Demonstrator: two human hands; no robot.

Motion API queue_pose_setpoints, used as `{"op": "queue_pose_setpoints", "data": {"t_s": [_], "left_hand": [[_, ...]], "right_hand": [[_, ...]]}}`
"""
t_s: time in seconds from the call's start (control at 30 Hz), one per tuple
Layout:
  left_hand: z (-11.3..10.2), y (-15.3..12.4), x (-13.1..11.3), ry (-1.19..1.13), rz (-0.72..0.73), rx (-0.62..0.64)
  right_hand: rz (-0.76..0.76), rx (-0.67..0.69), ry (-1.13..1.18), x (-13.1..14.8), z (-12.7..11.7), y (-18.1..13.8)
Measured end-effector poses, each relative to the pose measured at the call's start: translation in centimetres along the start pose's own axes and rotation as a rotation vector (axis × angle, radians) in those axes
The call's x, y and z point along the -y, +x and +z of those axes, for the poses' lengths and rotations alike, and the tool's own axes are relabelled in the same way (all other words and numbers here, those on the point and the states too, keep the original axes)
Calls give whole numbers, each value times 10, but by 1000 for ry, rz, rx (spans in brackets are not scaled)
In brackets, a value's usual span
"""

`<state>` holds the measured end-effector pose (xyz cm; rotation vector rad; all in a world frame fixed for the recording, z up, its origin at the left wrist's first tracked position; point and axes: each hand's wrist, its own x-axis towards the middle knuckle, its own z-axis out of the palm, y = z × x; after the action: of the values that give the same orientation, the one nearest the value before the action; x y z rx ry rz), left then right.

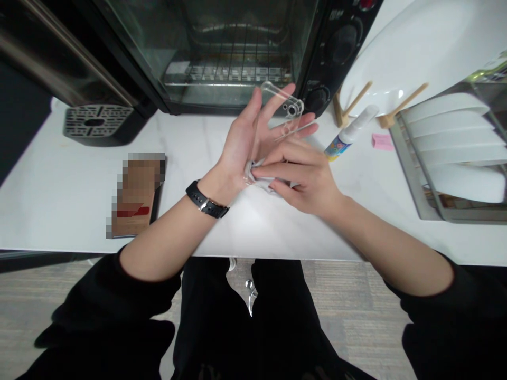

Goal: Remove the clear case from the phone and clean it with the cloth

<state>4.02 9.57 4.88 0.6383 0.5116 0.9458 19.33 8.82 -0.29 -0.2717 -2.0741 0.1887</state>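
Observation:
A clear phone case (274, 126) lies along the palm of my left hand (240, 138), tilted above the white counter. The thumb rests at one edge, and the spread fingers show behind the case and past its far edge. Camera cut-outs are at its upper right. My right hand (311, 171) pinches a crumpled whitish cloth or tissue (270, 184) against the near end of the case, close to my left wrist. Its fingers cover part of both. A black-strapped watch (207, 200) is on my left wrist. To the right stands a white-capped spray bottle (348, 136).
A toaster oven (174, 100) stands behind my hands. Left are a machine's drip tray (99, 124) and a phone (134, 198) with a partly blurred screen. Right are a pink note (382, 141), a large white dish (400, 58) on a wooden stand, and a dish rack (425, 208).

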Motion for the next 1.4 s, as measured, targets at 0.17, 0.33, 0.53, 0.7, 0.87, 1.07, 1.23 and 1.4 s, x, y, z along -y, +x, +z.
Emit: {"op": "queue_pose_setpoints", "data": {"t_s": [0.17, 0.33, 0.53, 0.7, 0.87, 1.07, 1.23, 1.4], "left_hand": [[0, 2, -2, 2, 26, -84], [0, -1, -6, -67, 38, -86], [-6, -3, -17, -1, 106, -45], [-3, -3, -17, 47, 146, -60], [10, -4, -9, 73, 54, -105], [16, -4, 1, -4, -39, -47], [9, 1, 6, 120, -83, 16], [4, 4, 14, 180, -202, 35]], "right_hand": [[-29, 53, -4, 2, -1, 1], [-8, 80, -10, -2, -7, 1], [10, 84, -126, -10, -11, -1], [70, 64, -285, -13, -12, -3], [100, -26, -376, -19, -12, -5], [257, -108, -476, -21, -20, -7], [294, -201, -593, -23, -26, -5], [327, -256, -576, -22, -28, -4]]}}
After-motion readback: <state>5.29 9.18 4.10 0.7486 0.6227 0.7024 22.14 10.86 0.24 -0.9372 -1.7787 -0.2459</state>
